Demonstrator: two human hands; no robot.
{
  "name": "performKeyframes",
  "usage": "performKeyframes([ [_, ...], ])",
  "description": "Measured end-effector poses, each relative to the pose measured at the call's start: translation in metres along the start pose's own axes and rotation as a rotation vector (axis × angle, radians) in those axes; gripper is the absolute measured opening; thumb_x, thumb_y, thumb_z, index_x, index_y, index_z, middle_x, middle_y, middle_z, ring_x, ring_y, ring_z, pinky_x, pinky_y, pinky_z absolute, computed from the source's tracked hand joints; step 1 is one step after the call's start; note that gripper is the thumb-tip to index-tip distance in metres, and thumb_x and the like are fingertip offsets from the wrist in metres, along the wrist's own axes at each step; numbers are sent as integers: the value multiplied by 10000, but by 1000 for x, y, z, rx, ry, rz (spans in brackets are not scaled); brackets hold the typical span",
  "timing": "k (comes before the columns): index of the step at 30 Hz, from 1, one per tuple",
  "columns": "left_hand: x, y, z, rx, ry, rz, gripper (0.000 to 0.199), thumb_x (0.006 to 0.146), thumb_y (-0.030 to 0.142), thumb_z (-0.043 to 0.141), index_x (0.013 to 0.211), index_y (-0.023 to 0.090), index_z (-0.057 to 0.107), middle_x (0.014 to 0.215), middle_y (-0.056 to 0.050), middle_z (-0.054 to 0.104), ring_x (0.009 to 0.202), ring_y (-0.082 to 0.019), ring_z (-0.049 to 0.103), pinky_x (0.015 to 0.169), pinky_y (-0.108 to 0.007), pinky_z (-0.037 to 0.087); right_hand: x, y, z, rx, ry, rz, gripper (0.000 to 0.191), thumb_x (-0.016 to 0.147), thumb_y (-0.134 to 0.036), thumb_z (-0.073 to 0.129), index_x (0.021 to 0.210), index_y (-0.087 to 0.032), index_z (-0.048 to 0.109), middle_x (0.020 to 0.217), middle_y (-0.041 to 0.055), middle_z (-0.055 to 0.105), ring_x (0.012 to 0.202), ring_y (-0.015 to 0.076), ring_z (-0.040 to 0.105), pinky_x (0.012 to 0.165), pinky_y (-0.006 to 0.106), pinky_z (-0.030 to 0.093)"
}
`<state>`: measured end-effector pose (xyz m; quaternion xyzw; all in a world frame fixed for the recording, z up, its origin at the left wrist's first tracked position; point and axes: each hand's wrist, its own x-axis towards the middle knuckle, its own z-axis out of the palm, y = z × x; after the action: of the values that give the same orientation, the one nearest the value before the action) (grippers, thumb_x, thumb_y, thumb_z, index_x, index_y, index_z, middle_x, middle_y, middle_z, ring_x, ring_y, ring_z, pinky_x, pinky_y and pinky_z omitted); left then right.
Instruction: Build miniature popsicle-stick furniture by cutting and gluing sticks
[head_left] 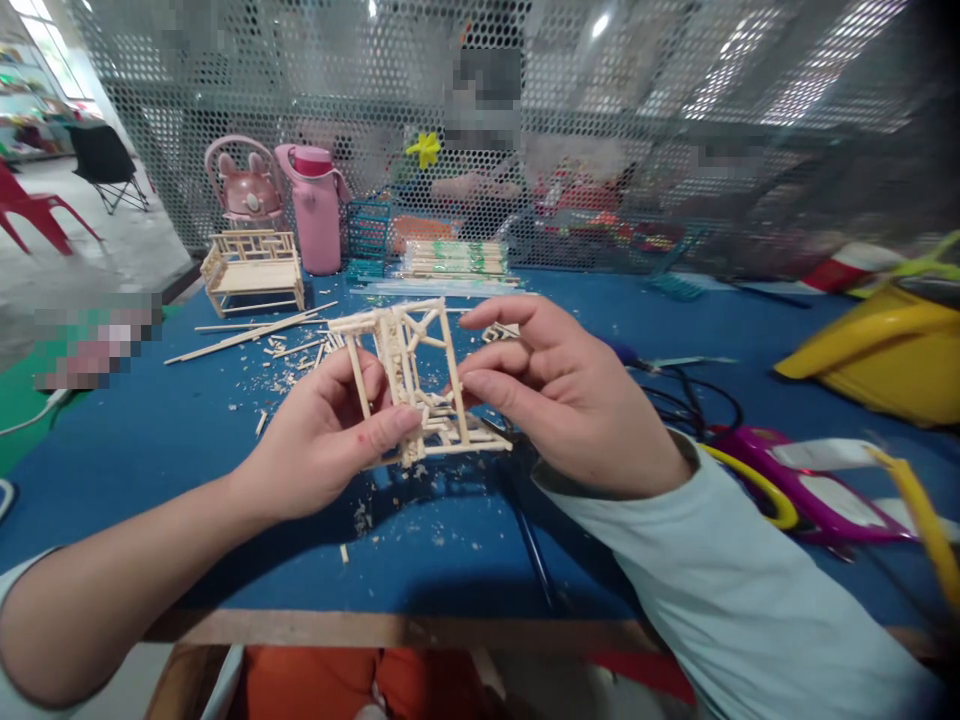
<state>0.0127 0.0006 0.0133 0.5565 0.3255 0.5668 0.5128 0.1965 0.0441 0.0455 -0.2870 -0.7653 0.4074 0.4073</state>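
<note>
A small model frame of pale wooden sticks [450,350], with upright posts and crossed braces, is raised over the table. My left hand [330,430] grips it from the left, the thumb across the front of its base and the fingers behind. At its right side is my right hand [577,400], thumb and a fingertip pinched together at what looks like a short stick piece by the right post. The index finger is bent above, apart from the frame. Whether that piece is joined to the frame I cannot tell.
Stick offcuts [300,350] litter the blue table [247,540]. A finished-looking miniature bench [255,275] stands back left beside a pink bottle [319,220]. Bundled sticks [454,260] lie before the perforated screen [600,100]. Right are a purple-handled tool [817,495] and a yellow object [885,355].
</note>
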Motion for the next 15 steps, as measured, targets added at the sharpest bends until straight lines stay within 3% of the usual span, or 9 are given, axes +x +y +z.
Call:
performKeyframes([
  [9, 9, 4, -18, 119, -8, -37, 292, 741, 178, 687, 696, 202, 400, 607, 69, 434, 490, -58, 389, 457, -170, 363, -6, 8, 4, -75, 67, -4, 331, 745, -102, 535, 1027, -248, 442, 592, -89, 560, 510, 94, 537, 485, 222, 407],
  [15, 19, 8, -25, 120, -42, -56, 268, 733, 279, 689, 647, 191, 452, 584, 52, 435, 495, -74, 403, 464, -183, 365, -8, 13, 7, -82, 172, -96, 200, 724, -102, 560, 796, -256, 455, 600, -86, 537, 485, 80, 516, 456, 216, 394],
])
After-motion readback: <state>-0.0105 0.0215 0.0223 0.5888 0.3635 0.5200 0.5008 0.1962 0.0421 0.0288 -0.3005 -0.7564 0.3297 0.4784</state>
